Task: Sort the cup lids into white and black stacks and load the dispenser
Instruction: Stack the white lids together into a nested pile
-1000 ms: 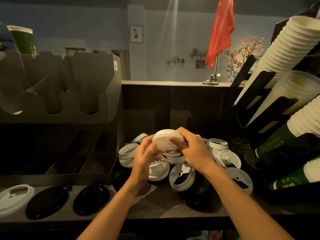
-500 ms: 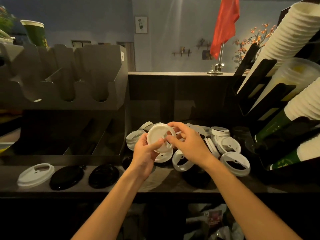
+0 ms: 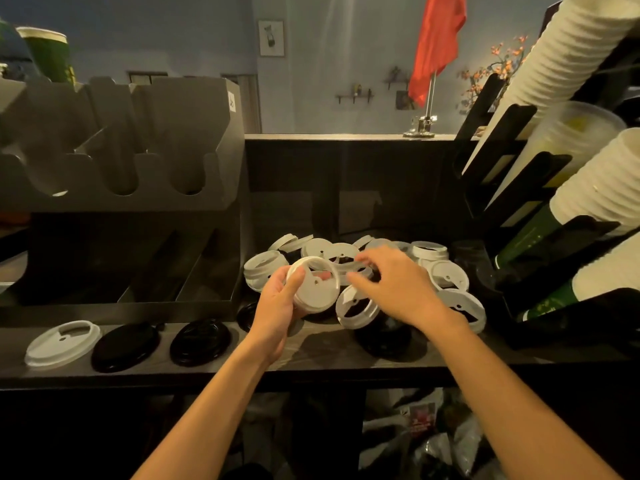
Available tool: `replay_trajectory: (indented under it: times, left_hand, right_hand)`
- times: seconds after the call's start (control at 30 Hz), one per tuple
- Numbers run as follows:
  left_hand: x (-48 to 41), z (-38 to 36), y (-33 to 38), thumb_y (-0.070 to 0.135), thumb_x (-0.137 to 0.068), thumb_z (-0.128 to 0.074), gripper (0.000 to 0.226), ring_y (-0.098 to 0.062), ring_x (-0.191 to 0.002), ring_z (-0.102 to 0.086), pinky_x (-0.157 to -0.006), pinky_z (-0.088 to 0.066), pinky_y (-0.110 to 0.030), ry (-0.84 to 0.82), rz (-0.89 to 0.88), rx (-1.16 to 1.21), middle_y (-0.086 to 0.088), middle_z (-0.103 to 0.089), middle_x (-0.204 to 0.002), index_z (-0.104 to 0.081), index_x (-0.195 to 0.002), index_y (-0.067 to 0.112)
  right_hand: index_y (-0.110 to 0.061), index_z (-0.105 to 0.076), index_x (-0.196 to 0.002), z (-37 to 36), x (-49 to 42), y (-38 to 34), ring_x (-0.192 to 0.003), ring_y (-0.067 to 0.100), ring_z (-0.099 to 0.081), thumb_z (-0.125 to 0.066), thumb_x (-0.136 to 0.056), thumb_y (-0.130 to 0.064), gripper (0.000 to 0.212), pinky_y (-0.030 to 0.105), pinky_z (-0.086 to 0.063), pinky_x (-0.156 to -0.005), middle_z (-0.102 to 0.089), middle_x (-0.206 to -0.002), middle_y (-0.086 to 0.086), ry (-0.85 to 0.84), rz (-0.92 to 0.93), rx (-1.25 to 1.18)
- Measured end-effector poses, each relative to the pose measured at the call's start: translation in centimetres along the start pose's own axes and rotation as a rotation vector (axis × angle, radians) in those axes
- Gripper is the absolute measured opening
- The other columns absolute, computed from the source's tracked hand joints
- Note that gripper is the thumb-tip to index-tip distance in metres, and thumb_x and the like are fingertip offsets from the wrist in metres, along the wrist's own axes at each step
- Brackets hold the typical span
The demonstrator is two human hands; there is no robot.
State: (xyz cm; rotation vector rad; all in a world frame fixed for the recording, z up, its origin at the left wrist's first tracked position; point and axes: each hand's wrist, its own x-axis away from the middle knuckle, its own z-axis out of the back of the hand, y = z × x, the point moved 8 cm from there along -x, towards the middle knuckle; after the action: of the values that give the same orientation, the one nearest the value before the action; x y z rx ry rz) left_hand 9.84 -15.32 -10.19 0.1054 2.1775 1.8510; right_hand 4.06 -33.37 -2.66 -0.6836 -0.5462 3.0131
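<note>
Dim blue walls and a red flag [image 3: 438,46] stand behind a dark counter [image 3: 311,355]. On its left sits the grey dispenser [image 3: 121,150], its slots open to the front. Before the dispenser, along the counter's front edge, lie a lone white lid [image 3: 62,344] and two black lids [image 3: 124,346], side by side and apart from each other. Slanting stacks of cups [image 3: 571,64] fill the rack at the right.

Mid-counter lies the pile [image 3: 429,252], mostly white lids jumbled at all angles, with some black ones under its near edge. The left hand [image 3: 277,306] grips the held lid [image 3: 315,289], white and tilted up on edge, the thumb across its near rim and the fingers curled behind; it sits just above the pile's left side. The right hand [image 3: 391,285] hovers over the pile's middle, just right of the held lid, palm down, fingers spread and blurred. Whether its fingertips touch any lid beneath cannot be told; it plainly holds nothing closed in its grasp
</note>
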Motion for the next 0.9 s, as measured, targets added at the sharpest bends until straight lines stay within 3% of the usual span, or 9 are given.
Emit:
replay_trajectory:
  times: [0.1, 0.2, 0.37, 0.5, 0.6, 0.67, 0.77, 0.9]
  left_hand:
    - [0.3, 0.9, -0.6, 0.044, -0.103, -0.055, 0.028, -0.020, -0.076, -0.067, -0.058, -0.050, -0.032, 0.085, -0.015, -0.020, -0.003, -0.074, -0.091, -0.064, -0.114, 0.020]
    - [0.6, 1.6, -0.9, 0.039, -0.102, -0.058, 0.024, -0.026, -0.088, -0.071, -0.073, -0.057, -0.043, 0.129, -0.029, 0.001, -0.008, -0.075, -0.097, -0.067, -0.111, 0.019]
    - [1.1, 2.5, -1.2, 0.038, -0.100, -0.061, 0.021, -0.028, -0.099, -0.073, -0.080, -0.060, -0.047, 0.192, -0.042, 0.030, -0.005, -0.077, -0.101, -0.070, -0.110, 0.021]
    - [1.3, 2.3, -1.1, 0.039, -0.102, -0.059, 0.018, -0.022, -0.100, -0.072, -0.081, -0.060, -0.041, 0.203, -0.045, -0.027, -0.002, -0.074, -0.105, -0.067, -0.110, 0.025]
    - [1.5, 2.0, -1.2, 0.042, -0.101, -0.058, 0.017, -0.020, -0.096, -0.072, -0.080, -0.062, -0.042, 0.186, -0.045, -0.042, 0.000, -0.075, -0.102, -0.068, -0.108, 0.029]
    - [1.3, 2.2, -1.3, 0.046, -0.101, -0.057, 0.023, -0.022, -0.097, -0.072, -0.078, -0.062, -0.041, 0.177, -0.033, -0.037, -0.001, -0.076, -0.103, -0.070, -0.110, 0.029]
    - [1.2, 2.0, -1.6, 0.051, -0.101, -0.052, 0.038, -0.020, -0.098, -0.074, -0.071, -0.058, -0.027, 0.129, -0.002, 0.017, -0.002, -0.079, -0.104, -0.072, -0.116, 0.022]
    - [1.2, 1.9, -1.8, 0.070, -0.083, -0.062, 0.068, -0.027, -0.107, -0.073, -0.090, -0.060, -0.045, 0.074, 0.035, 0.060, -0.007, -0.077, -0.113, -0.069, -0.124, 0.017]
  right_hand:
    - [-0.030, -0.041, -0.147, -3.0, 0.9, 0.4, -0.134, 0.022, -0.041, -0.059, -0.079, -0.078, 0.085, 0.041, -0.036, -0.108, -0.048, -0.146, -0.001, -0.259, 0.044, 0.367]
    - [-0.028, -0.041, -0.146, -4.2, 0.9, 0.5, -0.133, 0.022, -0.041, -0.065, -0.080, -0.068, 0.081, 0.039, -0.032, -0.109, -0.048, -0.147, -0.002, -0.239, 0.090, 0.410]
    - [-0.034, -0.036, -0.152, -2.5, 0.7, 1.0, -0.135, 0.016, -0.043, -0.074, -0.079, -0.061, 0.086, 0.034, -0.039, -0.103, -0.043, -0.150, -0.010, -0.128, -0.008, 0.006]
    - [-0.031, -0.041, -0.148, -2.1, 0.4, 1.3, -0.126, 0.010, -0.052, -0.090, -0.072, -0.024, 0.091, 0.027, -0.044, -0.103, -0.044, -0.144, -0.010, -0.058, -0.042, -0.598]
    - [-0.030, -0.046, -0.141, -2.8, 0.3, 0.5, -0.107, 0.010, -0.068, -0.091, -0.069, -0.006, 0.088, 0.024, -0.056, -0.091, -0.054, -0.136, -0.010, -0.113, -0.052, -0.893]
    - [-0.028, -0.050, -0.138, -3.6, 0.2, -0.5, -0.106, 0.013, -0.069, -0.090, -0.068, -0.003, 0.084, 0.030, -0.057, -0.093, -0.060, -0.132, -0.004, -0.227, -0.026, -0.933]
    - [-0.032, -0.052, -0.138, -4.7, 0.4, -2.6, -0.117, 0.006, -0.062, -0.089, -0.070, -0.005, 0.082, 0.030, -0.052, -0.103, -0.061, -0.131, -0.010, -0.432, 0.082, -0.829]
    - [-0.040, -0.050, -0.142, -4.7, 0.0, -3.9, -0.122, 0.001, -0.054, -0.085, -0.075, -0.004, 0.084, 0.015, -0.049, -0.096, -0.050, -0.140, -0.017, -0.529, 0.178, -0.714]
